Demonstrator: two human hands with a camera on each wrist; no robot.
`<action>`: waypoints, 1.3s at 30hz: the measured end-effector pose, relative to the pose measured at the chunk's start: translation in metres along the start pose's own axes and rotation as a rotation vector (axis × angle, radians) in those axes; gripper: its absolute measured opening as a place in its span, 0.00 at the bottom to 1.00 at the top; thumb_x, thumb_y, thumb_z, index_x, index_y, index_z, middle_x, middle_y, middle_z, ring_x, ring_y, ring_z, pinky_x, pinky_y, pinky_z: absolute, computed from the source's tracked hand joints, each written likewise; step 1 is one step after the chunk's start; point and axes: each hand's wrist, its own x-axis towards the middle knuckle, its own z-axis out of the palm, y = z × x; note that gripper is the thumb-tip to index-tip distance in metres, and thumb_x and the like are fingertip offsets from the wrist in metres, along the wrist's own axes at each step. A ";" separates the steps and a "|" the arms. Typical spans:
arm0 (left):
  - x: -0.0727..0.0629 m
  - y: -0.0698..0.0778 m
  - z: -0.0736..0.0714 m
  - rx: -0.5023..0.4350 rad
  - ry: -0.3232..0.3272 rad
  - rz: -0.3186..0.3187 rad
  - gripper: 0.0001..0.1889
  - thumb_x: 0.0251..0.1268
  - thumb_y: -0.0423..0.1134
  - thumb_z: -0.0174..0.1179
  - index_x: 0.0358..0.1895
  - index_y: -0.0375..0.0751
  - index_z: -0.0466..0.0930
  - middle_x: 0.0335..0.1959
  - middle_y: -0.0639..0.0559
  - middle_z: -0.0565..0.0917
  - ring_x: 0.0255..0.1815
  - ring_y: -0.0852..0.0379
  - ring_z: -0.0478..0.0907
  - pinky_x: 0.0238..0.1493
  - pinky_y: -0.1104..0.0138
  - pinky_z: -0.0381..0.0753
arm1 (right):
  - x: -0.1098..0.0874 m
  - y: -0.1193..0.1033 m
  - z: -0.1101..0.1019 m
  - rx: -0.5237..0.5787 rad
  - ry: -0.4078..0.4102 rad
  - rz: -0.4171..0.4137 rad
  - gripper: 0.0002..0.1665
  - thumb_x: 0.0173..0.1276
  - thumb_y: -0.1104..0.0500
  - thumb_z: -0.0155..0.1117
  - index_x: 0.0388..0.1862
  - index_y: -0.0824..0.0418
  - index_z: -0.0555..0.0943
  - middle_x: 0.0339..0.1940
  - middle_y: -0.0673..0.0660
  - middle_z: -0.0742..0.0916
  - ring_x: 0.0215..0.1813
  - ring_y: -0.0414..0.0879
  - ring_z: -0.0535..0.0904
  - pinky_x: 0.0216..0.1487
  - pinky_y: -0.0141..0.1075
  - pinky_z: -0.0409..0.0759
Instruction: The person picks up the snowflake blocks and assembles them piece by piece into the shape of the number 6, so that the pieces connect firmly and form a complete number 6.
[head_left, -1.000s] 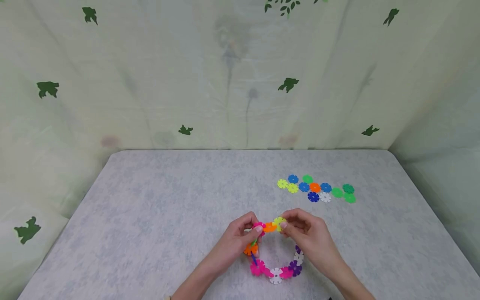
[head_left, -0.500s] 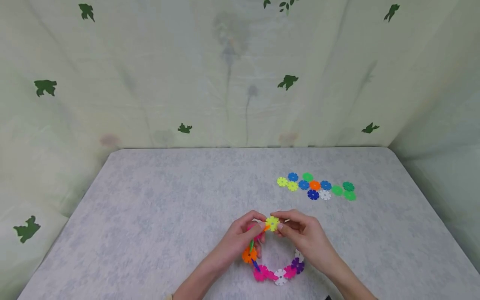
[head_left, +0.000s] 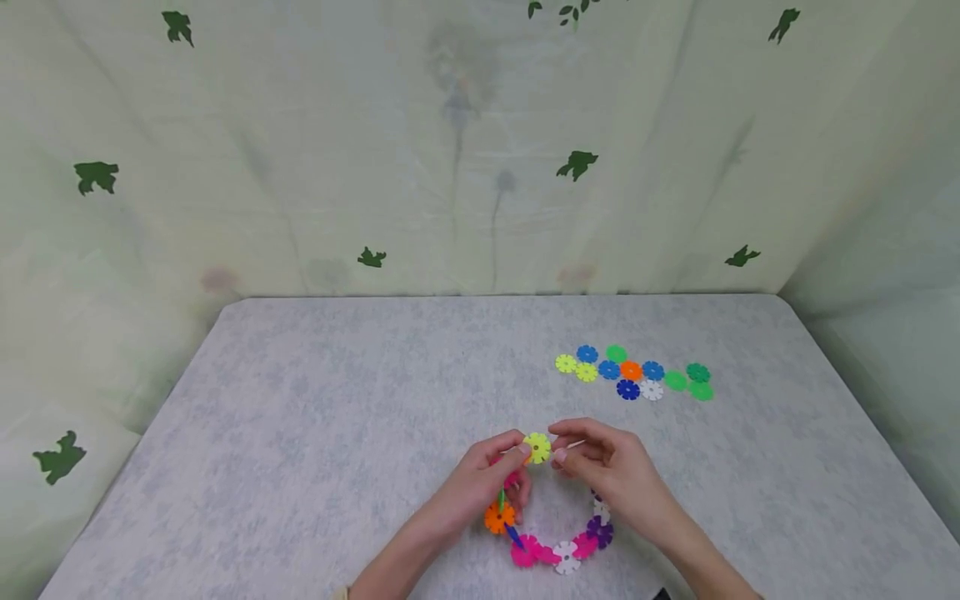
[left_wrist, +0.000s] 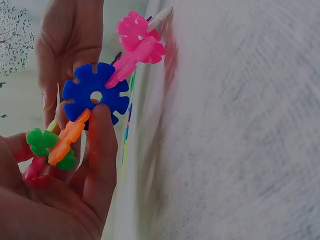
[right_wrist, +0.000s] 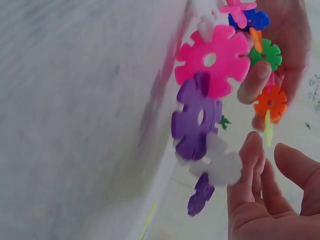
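Observation:
A chain of slotted flower-shaped plastic discs curves between the two hands, low in the head view. My left hand [head_left: 486, 471] pinches its upper left end, where a yellow disc [head_left: 537, 448] sticks out past the fingertips. In the left wrist view one finger also touches a blue disc [left_wrist: 77, 95], which joins an orange disc [left_wrist: 69, 137]. My right hand [head_left: 611, 471] is beside the yellow disc, thumb and fingers parted with a small gap from it. The chain's other end, a small purple disc [right_wrist: 201, 195], hangs by the right hand's fingers.
Loose flower discs lie in a cluster on the grey table farther back, among them an orange disc [head_left: 632, 371] and a white disc [head_left: 652, 390]. A pale curtain [head_left: 300, 167] with green bird shapes stands behind the table [head_left: 337, 400].
The yellow disc has shifted left to the left hand's fingertips. The right hand's fingers have come off it. The chain's lower part has swung slightly right.

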 end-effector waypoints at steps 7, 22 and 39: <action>-0.001 0.001 -0.003 0.031 0.044 -0.009 0.21 0.77 0.50 0.49 0.44 0.29 0.73 0.24 0.45 0.79 0.20 0.53 0.74 0.27 0.67 0.77 | 0.002 0.005 -0.019 -0.113 0.009 0.012 0.21 0.70 0.56 0.66 0.58 0.64 0.79 0.45 0.61 0.86 0.42 0.54 0.85 0.44 0.38 0.84; -0.004 0.004 -0.013 -0.051 0.059 -0.078 0.19 0.74 0.48 0.54 0.48 0.32 0.74 0.26 0.48 0.77 0.20 0.55 0.74 0.18 0.69 0.68 | 0.000 0.021 -0.102 -0.446 0.037 0.017 0.19 0.71 0.57 0.64 0.57 0.64 0.80 0.48 0.58 0.86 0.44 0.50 0.82 0.40 0.35 0.83; -0.003 0.004 -0.019 -0.059 0.067 -0.083 0.17 0.73 0.49 0.56 0.47 0.36 0.76 0.26 0.49 0.77 0.20 0.55 0.73 0.19 0.68 0.69 | 0.026 0.041 -0.202 -0.664 0.188 -0.092 0.22 0.76 0.57 0.58 0.61 0.71 0.74 0.52 0.69 0.82 0.50 0.58 0.78 0.36 0.31 0.81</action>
